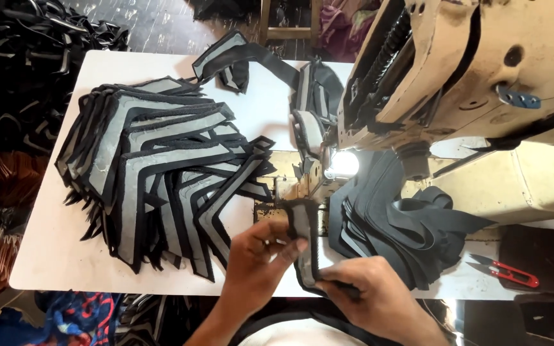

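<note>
- Overhead, beyond both hands, a worn cream sewing machine (482,70) fills the upper right, paint chipped, its small lamp (344,163) glowing just past the fingertips.
- Left of the left hand, a fanned stack of angular panels (161,173), grey felt-like centres with black edging, lies on the white table (46,250).
- Right of the right hand, limp black strips (411,230) lie heaped; red-handled snips (511,272) sit further right.
- Left hand (254,256) pinches the upper part of a narrow black-edged grey piece (306,247); right hand (379,298) is clamped on its lower end.
- Judged step: lining the piece up before the needle; next it seems to need a straight, even feed forward.
</note>
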